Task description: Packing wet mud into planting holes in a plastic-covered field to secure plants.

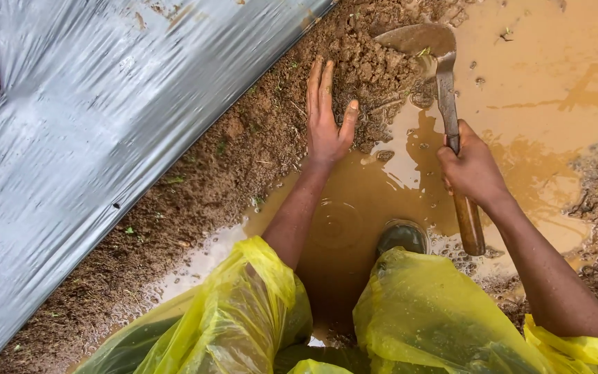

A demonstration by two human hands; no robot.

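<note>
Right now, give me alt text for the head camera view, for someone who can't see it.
A person's left hand presses flat on wet brown soil while the right hand grips a wooden-handled hoe over muddy water. Grey plastic sheeting lies at left, and yellow rain plastic covers the knees.

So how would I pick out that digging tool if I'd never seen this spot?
Start at the wide silver plastic sheet on the left, cross the strip of wet brown soil and reach the muddy puddle. There the right hand grips the hoe. Its wooden handle and curved, mud-caked metal blade are the only hard, made shapes amid earth and water.
</note>
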